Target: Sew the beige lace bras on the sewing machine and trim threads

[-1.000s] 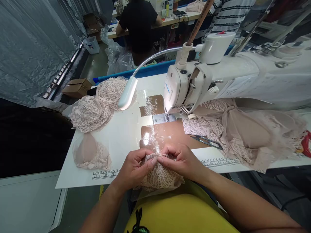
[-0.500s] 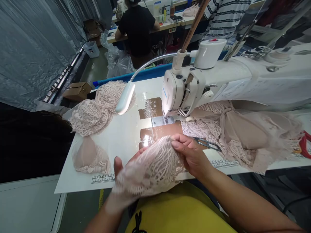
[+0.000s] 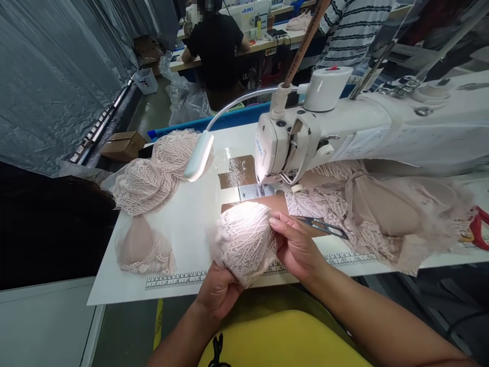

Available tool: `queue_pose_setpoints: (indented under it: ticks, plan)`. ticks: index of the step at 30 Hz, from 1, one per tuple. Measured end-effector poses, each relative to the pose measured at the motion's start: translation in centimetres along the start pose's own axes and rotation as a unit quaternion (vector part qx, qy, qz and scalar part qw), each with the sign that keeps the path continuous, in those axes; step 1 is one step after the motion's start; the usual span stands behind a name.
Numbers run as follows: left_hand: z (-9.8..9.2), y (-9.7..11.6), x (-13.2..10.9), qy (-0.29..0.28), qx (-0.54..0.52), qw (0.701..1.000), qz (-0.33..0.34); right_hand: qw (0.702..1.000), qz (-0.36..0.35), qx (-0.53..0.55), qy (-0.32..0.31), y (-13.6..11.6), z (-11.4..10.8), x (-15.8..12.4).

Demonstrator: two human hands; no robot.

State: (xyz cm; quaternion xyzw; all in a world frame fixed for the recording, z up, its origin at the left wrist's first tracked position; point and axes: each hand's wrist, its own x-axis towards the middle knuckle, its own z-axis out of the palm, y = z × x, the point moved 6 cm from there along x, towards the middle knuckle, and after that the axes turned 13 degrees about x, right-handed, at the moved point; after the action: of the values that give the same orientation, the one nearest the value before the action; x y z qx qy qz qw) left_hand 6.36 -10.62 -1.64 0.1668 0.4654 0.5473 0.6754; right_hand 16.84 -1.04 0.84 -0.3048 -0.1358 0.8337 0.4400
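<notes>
A pale pink lace cup piece (image 3: pixel 244 237) is held up over the front edge of the white sewing table (image 3: pixel 191 214), lit by the lamp. My left hand (image 3: pixel 218 293) grips it from below, fingers hidden under the lace. At its right edge my right hand (image 3: pixel 296 245) pinches the lace with closed fingers. The needle area of the white sewing machine (image 3: pixel 284 145) is just behind the piece.
Stacked lace cups (image 3: pixel 153 176) and a beige cup (image 3: pixel 142 250) lie at the table's left. A heap of lace fabric (image 3: pixel 374 209) lies under the machine arm, with thread snips (image 3: pixel 324 226) beside it. A gooseneck lamp (image 3: pixel 198 155) hangs over the table. Other people work behind.
The lace piece was bunched low between both hands, then lifted and spread. It now sits forward under the lamp. My left hand has gone underneath it and my right holds its right edge.
</notes>
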Motion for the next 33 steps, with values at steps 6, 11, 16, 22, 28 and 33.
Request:
queue_pose_setpoints:
  ticks: [6, 11, 16, 22, 28, 33]
  plan:
    - [-1.0, 0.6, -2.3, -0.217, 0.103, 0.969, 0.048, 0.998, -0.057, 0.008, 0.040, -2.2, -0.3, 0.6]
    - [-1.7, 7.3, -3.9, -0.130, 0.308, 0.911, 0.239, 0.985, 0.020, -0.132, -0.113, -1.5, 2.0, -0.3]
    - [1.2, 10.4, -3.1, -0.076, 0.490, 0.818, 0.291, 0.906, 0.037, -0.322, -0.271, -0.4, 4.1, -2.3]
    - [2.5, 8.3, -0.9, -0.145, 0.459, 0.862, 0.160, 0.843, -0.070, -0.455, -0.279, -1.7, 4.7, -3.0]
    - [2.7, 8.5, -0.4, -0.126, 0.483, 0.843, 0.201, 0.840, -0.060, -0.470, -0.264, -1.8, 4.0, -2.5]
    - [2.3, 6.7, 1.2, -0.091, 0.379, 0.912, 0.131, 0.881, 0.046, -0.391, -0.263, -0.7, 3.1, -1.2]
